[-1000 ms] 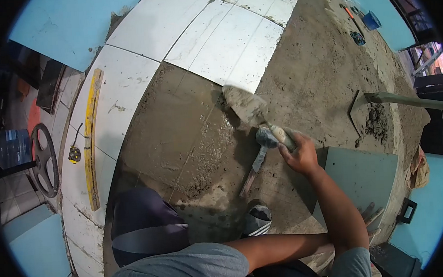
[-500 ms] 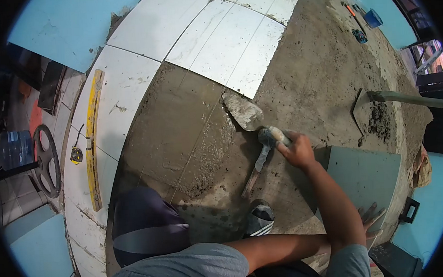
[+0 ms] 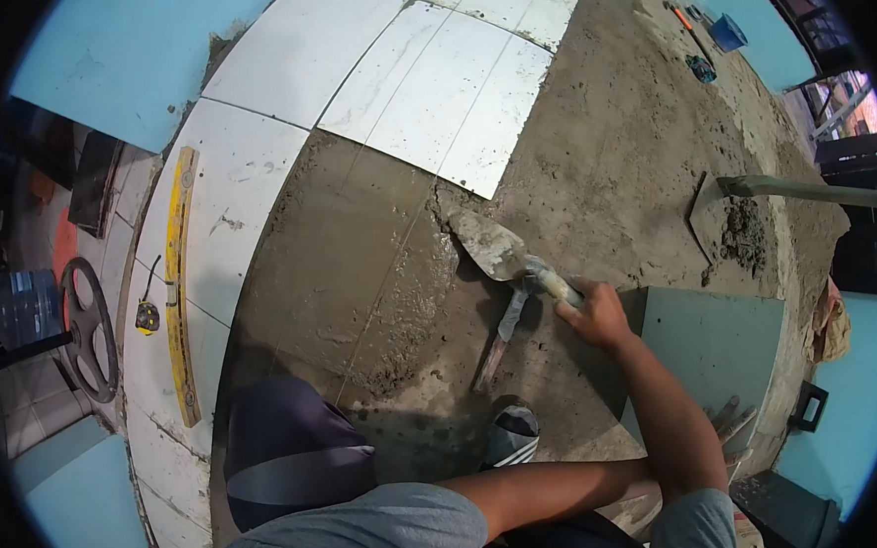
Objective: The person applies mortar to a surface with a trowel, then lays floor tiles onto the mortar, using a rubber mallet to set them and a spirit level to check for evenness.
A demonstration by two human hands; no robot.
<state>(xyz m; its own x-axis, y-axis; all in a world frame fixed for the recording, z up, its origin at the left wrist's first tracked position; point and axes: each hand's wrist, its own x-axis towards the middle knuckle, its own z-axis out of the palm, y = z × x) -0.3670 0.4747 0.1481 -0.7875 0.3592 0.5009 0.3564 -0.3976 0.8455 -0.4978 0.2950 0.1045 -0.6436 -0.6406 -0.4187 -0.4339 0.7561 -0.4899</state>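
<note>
My right hand (image 3: pixel 596 315) is closed round the handle of a mortar-smeared trowel (image 3: pixel 487 244). The blade points up and left, low over the wet mortar bed (image 3: pixel 343 249) near the corner of the white tiles (image 3: pixel 449 95). Just below the trowel handle lies a dirty tool with a wooden handle (image 3: pixel 501 340); its head is hidden. My left arm crosses beneath the right one. At its end, my left hand (image 3: pixel 736 425) has fingers stretched out at the lower edge of a grey-green tile (image 3: pixel 715 344); my right forearm partly hides it.
A yellow spirit level (image 3: pixel 181 287) and a tape measure (image 3: pixel 146 317) lie on the tiles at left. A hoe-like tool (image 3: pixel 713 210) stands in the mortar at right. Thin strings cross the bed. Farther off are a blue container (image 3: pixel 728 33) and an orange-handled tool (image 3: pixel 681 18).
The trowel blade has shifted slightly down and right, leaving a ridge of mortar at the tile corner. My left-hand fingers show less behind the forearm. The view has shifted slightly.
</note>
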